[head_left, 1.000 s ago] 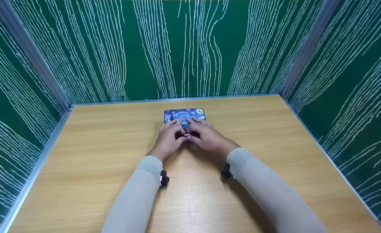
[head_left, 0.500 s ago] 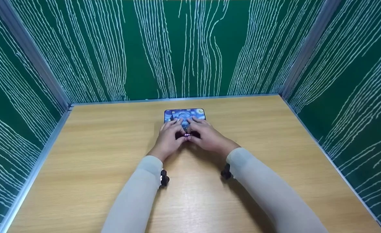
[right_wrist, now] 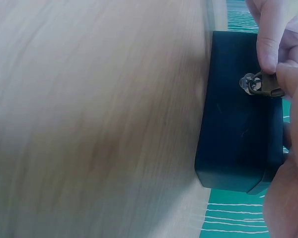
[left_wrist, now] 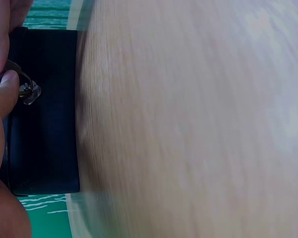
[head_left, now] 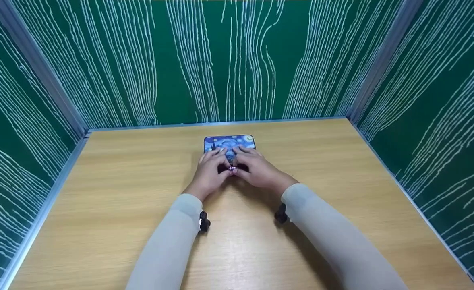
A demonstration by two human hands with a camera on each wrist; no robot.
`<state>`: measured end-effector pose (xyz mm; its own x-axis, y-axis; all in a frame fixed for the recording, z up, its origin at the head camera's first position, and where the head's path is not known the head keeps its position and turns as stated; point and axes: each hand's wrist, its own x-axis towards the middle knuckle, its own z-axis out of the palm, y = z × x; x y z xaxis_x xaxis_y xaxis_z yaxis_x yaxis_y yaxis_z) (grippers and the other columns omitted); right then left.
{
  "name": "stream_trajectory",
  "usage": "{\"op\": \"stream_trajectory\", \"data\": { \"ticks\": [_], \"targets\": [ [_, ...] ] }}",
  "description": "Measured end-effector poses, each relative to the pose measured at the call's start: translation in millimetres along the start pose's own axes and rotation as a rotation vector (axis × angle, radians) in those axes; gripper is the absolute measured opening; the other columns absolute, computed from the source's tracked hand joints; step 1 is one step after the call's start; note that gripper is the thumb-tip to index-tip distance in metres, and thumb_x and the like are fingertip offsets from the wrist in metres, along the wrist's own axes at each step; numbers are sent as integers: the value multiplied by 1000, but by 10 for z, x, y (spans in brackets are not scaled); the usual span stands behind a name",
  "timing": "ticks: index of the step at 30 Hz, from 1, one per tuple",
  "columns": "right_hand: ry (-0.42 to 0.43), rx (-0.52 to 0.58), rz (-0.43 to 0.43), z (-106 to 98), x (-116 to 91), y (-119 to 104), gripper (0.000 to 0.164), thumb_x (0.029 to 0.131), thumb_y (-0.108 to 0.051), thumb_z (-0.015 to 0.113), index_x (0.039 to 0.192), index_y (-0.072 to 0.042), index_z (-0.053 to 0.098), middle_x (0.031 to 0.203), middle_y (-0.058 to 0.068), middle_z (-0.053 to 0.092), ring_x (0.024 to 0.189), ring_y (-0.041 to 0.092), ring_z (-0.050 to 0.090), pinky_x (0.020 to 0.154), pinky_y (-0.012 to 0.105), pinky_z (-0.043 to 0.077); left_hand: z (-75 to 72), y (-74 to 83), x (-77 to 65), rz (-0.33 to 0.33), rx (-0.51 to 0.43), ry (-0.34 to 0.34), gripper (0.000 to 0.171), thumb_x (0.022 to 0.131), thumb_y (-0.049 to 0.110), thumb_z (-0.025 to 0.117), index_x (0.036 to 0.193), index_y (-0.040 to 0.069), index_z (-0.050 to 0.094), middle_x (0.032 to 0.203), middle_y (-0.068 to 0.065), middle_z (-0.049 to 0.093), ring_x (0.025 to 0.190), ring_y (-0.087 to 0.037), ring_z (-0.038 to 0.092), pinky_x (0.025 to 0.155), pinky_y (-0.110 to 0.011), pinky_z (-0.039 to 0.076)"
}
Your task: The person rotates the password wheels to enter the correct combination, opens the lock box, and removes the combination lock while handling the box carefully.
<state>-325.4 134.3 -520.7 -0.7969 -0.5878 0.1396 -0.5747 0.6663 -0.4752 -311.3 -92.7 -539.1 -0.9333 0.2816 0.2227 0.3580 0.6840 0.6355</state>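
Pinching from either side, the left hand (head_left: 210,168) and right hand (head_left: 257,166) meet on a small bronze-toned metal padlock (right_wrist: 272,87), about equally near it. The padlock is looped at a silvery metal clasp (right_wrist: 246,83) on the near face of a dark rectangular box (right_wrist: 233,134) with a blue swirl-painted lid (head_left: 228,141), long axis side to side. Since half a second ago, nothing visibly shifts.

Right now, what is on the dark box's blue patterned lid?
The left hand and right hand lie partly over the blue-swirled lid; what they cover cannot be seen.
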Motion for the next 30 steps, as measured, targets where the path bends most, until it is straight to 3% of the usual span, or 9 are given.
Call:
{"op": "stream_trajectory", "data": {
  "ticks": [8, 19, 26, 30],
  "targets": [
    [3, 5, 10, -5, -2, -6, 19, 114, -37, 70, 125, -21, 70, 183, 8, 43, 176, 40, 26, 142, 70, 20, -1, 5, -1, -36, -12, -12, 12, 104, 25, 84, 105, 20, 73, 180, 7, 47, 174, -27, 33, 146, -59, 14],
    [-17, 16, 48, 2, 1, 3, 13, 115, -34, 68, 124, -25, 71, 186, 2, 36, 178, 36, 22, 143, 69, 16, 9, -7, -4, -39, -27, -6, 13, 103, 26, 85, 104, 22, 73, 180, 6, 47, 174, -28, 33, 145, -61, 15],
    [-2, 8, 16, 2, 4, -4, 15, 115, -33, 68, 122, -21, 72, 185, 9, 38, 178, 38, 24, 143, 69, 18, 11, -8, 7, 26, 3, 10, 14, 103, 25, 85, 104, 17, 74, 178, -2, 50, 172, -30, 38, 146, -57, 14],
    [-6, 8, 34, 2, 2, -7, 17, 115, -37, 69, 126, -23, 70, 186, 8, 37, 178, 37, 23, 143, 68, 20, 16, -11, 7, 18, 3, 6, 13, 103, 24, 85, 104, 17, 74, 179, 0, 49, 173, -29, 38, 146, -56, 13]
  ]
}}
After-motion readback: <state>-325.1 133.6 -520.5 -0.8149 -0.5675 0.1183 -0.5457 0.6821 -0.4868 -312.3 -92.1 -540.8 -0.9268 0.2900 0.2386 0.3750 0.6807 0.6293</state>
